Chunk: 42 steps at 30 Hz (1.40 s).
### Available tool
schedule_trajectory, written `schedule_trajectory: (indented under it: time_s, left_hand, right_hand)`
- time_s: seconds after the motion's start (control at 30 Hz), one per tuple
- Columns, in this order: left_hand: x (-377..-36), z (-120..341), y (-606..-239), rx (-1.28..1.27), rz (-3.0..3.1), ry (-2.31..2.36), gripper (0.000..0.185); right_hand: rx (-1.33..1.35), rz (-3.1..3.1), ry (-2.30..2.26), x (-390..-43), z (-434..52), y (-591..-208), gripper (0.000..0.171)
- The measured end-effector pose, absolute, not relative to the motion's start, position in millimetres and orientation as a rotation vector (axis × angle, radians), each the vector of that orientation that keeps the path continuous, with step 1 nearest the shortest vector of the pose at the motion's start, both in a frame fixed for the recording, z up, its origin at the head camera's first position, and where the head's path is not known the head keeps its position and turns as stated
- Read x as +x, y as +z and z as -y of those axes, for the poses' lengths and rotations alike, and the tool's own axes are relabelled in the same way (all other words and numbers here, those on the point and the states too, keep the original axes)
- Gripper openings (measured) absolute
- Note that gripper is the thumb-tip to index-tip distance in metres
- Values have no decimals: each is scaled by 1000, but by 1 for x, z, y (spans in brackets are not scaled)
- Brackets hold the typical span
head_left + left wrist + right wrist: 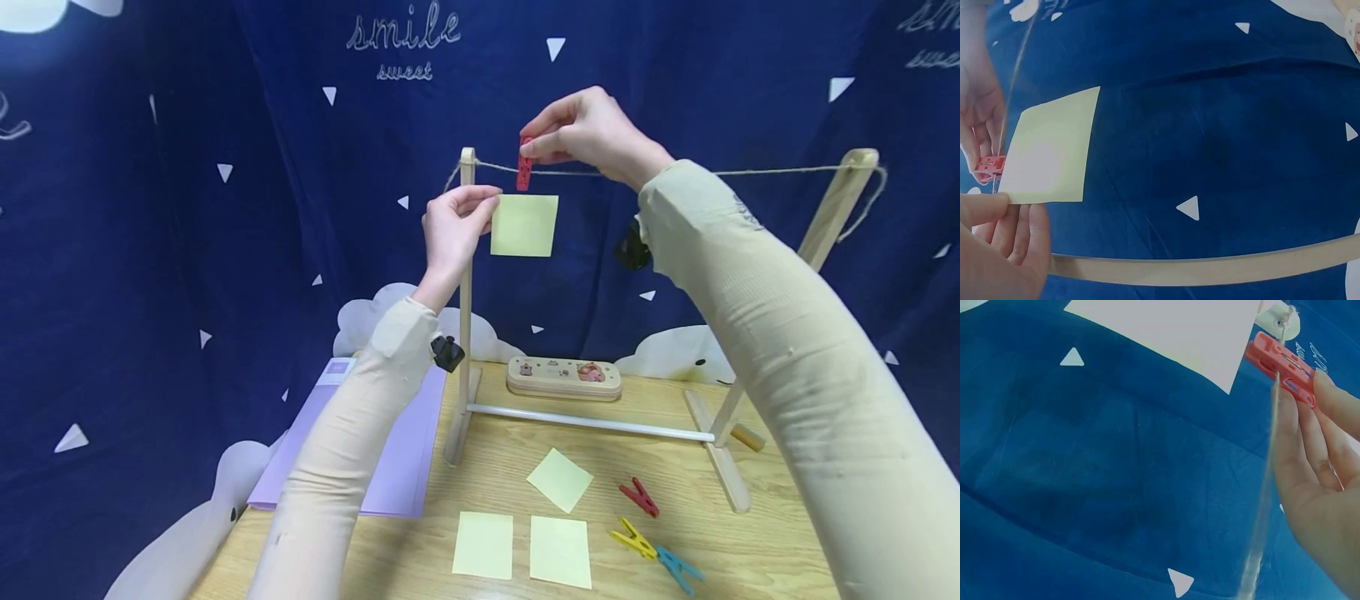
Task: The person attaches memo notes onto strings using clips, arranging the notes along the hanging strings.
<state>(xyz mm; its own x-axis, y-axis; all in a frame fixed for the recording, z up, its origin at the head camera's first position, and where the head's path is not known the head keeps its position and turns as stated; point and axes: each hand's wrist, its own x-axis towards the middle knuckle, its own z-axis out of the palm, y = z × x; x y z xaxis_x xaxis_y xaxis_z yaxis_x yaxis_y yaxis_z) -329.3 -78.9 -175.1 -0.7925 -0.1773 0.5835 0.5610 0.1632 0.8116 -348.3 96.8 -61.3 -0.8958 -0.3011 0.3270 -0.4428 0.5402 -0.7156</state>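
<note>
My left hand [455, 229] pinches the upper left corner of a pale yellow sticky note [524, 225], which hangs just below the string [780, 171]. In my right hand [592, 137] a red clothespin [524, 167] is pinched between thumb and fingers, its lower end pointing down at the string, above the note's top edge. From the left wrist view, the note [1050, 150] stands beside the red clothespin [990, 167]. The right wrist view has the clothespin [1282, 369] close to the string; whether its jaws touch the note cannot be told.
A wooden stand [466, 333] carries the string. On the table lie several sticky notes [483, 544], another red clothespin [640, 497], a yellow clothespin [634, 539] and a blue clothespin [678, 569]. Behind the stand's white bar [592, 422] is a pencil case [564, 378]; a purple folder [401, 458] lies left.
</note>
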Motion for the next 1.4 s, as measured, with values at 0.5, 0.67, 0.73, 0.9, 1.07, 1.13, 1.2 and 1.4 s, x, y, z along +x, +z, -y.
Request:
schedule_trajectory:
  time_s: [0.5,0.67,0.73,0.9,1.07,1.13,1.2,1.4]
  left_hand:
    - [-330,81,-168,-338,1877,-1612,17]
    - [-329,79,-166,-338,1871,-1628,17]
    - [-329,79,-166,-340,1866,-1629,17]
    - [-329,80,-164,-332,1864,-1629,17]
    - [-329,81,-164,-338,1844,-1638,17]
    - [-329,81,-164,-340,1835,-1649,17]
    - [-328,81,-164,-340,1827,-1659,17]
    - [-327,80,-164,-344,1820,-1671,18]
  right_hand:
    - [687,2620,1294,-346,-102,-57,38]
    - [699,2623,1291,-345,-102,-57,39]
    - [706,2631,1281,-345,-102,-58,40]
    - [709,2647,1236,-345,-102,-60,42]
    - [726,2639,1225,-344,-99,-60,41]
    - [725,2632,1214,-343,-98,-61,40]
    - [720,2628,1201,-342,-97,-62,40]
    - [727,2623,1208,-342,-95,-62,40]
